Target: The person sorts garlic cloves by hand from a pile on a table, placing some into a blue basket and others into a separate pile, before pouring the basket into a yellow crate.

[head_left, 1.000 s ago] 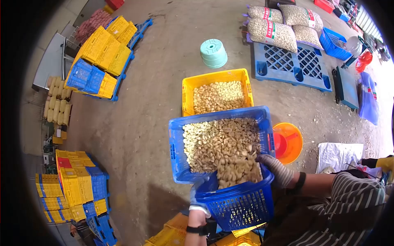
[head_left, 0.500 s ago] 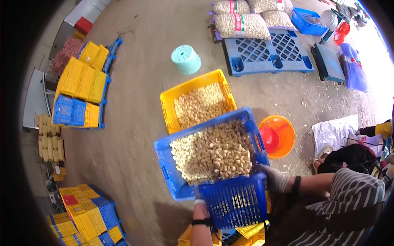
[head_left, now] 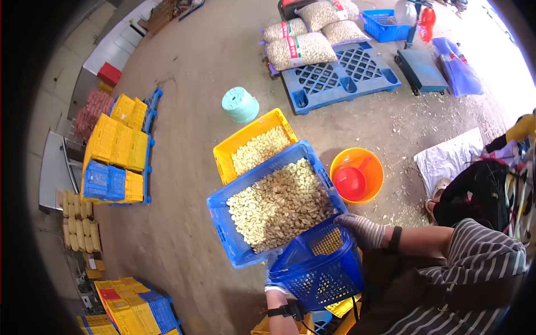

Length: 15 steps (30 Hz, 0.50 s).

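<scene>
Both gloved hands hold a dark blue perforated basket (head_left: 321, 279) at the near edge of a blue crate (head_left: 223, 223). My right hand (head_left: 362, 230) is closed on the basket's right rim. At its left side is my left hand (head_left: 276, 274), whose fingers are mostly hidden behind the basket. Part of the basket's inside shows, with holes in its wall. Pale garlic cloves (head_left: 279, 201) are spread over the blue crate. Beyond it, a yellow crate (head_left: 221, 157) holds more cloves and is partly covered by the blue one.
To the right stands an orange bucket (head_left: 378, 174) with a red scoop (head_left: 350, 183) inside. An upturned mint bucket (head_left: 240, 105) lies farther off. Filled sacks (head_left: 304, 50) rest on a blue pallet (head_left: 318, 103). Crate stacks (head_left: 111, 142) line the left. A person (head_left: 474, 190) sits at right.
The basket has tipped back from pouring, and its inside shows now. The heap of cloves in the blue crate is spread flatter. My view has shifted somewhat.
</scene>
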Tool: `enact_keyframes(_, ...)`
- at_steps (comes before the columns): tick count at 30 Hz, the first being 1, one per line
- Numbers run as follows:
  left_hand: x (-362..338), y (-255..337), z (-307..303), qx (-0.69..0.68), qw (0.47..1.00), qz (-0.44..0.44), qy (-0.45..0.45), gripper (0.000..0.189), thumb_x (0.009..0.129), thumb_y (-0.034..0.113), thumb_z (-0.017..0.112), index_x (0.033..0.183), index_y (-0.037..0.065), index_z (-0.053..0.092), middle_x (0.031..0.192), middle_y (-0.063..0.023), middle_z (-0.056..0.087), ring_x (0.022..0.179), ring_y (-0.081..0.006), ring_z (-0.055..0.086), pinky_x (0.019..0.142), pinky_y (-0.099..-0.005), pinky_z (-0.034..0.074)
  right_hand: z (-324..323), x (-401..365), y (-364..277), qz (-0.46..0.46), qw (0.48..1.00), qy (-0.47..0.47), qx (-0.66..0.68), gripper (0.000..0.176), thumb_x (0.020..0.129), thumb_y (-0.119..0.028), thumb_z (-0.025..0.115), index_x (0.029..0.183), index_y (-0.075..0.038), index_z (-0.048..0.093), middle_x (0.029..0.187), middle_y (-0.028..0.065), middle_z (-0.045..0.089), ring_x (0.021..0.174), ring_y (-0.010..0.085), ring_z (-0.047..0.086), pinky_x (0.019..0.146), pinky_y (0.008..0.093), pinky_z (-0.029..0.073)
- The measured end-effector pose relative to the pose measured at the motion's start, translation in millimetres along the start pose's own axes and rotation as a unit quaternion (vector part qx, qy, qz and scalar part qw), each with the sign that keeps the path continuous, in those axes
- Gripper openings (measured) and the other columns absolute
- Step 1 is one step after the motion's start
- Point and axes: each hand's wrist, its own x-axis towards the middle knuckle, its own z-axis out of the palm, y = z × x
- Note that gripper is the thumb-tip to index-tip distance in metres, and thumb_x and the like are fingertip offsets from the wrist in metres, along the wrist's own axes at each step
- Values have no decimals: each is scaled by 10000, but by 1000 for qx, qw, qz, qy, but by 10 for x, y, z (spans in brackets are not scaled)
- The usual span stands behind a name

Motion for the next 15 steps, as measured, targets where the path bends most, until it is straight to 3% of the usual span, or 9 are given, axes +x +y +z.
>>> enact_keyframes(1, 10, -162, -308, -13, 998, 20, 62, 367, 913, 353, 597, 1111, 45, 623, 1078, -114, 670, 942, -260, 641, 882, -386, 513, -114, -127, 132, -54, 998, -3, -18, 241, 876, -375, 639, 974, -169, 560, 648, -36, 542, 444, 116, 460, 409, 247, 355)
enact_keyframes(2, -134, -293, -150, 44, 999, 26, 4, 378, 894, 314, 637, 1163, 50, 607, 1089, -99, 670, 935, -237, 643, 885, -372, 513, -232, -365, 192, -70, 996, -31, -40, 330, 873, -366, 655, 1109, -155, 561, 774, -2, 603, 589, 131, 563, 512, 277, 467)
enact_keyframes(3, -332, -436, -21, 58, 998, 22, -6, 378, 894, 314, 637, 1163, 50, 607, 1089, -99, 670, 935, -237, 643, 885, -372, 513, -327, -595, 308, -85, 995, -31, -33, 330, 873, -366, 655, 1109, -155, 561, 774, -2, 603, 589, 131, 563, 512, 277, 467)
enact_keyframes(5, -794, -838, 276, 158, 987, 20, 35, 401, 899, 322, 629, 1191, 49, 597, 1087, -90, 672, 936, -235, 642, 875, -354, 518, -386, -1300, 466, -166, 979, -32, -113, 397, 884, -295, 658, 1224, -139, 525, 967, 47, 632, 838, 159, 620, 704, 334, 536)
enact_keyframes(6, -1033, -1041, 536, 140, 990, -7, 14, 409, 880, 252, 651, 1222, 40, 579, 1078, -85, 672, 933, -228, 641, 855, -343, 526, -561, -1492, 533, -193, 957, -33, -214, 440, 889, -226, 656, 1286, -130, 494, 1130, 73, 602, 1035, 169, 578, 865, 359, 507)
enact_keyframes(9, -1047, -1362, 323, 329, 944, -11, 9, 413, 844, 169, 670, 1221, 28, 573, 1100, -94, 658, 955, -229, 635, 848, -338, 525, -723, -2165, 648, -322, 887, -82, -322, 537, 911, -181, 612, 1402, -123, 401, 1299, 105, 518, 1162, 197, 512, 997, 324, 416)
enact_keyframes(10, -1094, -1469, 332, 403, 914, 41, -21, 422, 813, 80, 656, 1220, 9, 568, 1124, -108, 638, 971, -222, 624, 861, -328, 510, -863, -2261, 699, -423, 807, -67, -407, 655, 896, -212, 608, 1466, -141, 293, 1359, 158, 470, 1222, 221, 485, 1033, 319, 378)
enact_keyframes(13, -1370, -1924, 794, 475, 858, 193, -31, 436, 791, 31, 615, 1221, -18, 560, 1151, -115, 610, 998, -235, 597, 864, -326, 489, -843, -3170, 809, -475, 719, 80, -501, 774, 860, -271, 620, 1495, -158, 193, 1277, 229, 521, 1148, 278, 560, 966, 328, 434)
enact_keyframes(15, -1343, -2516, 1125, 445, 842, 293, -84, 442, 757, 54, 645, 1183, -37, 572, 1140, -94, 591, 972, -249, 578, 863, -332, 457, -1207, -3685, 756, -441, 702, 170, -532, 858, 828, -365, 611, 1502, -163, 120, 1084, 277, 589, 914, 380, 640, 813, 388, 507)
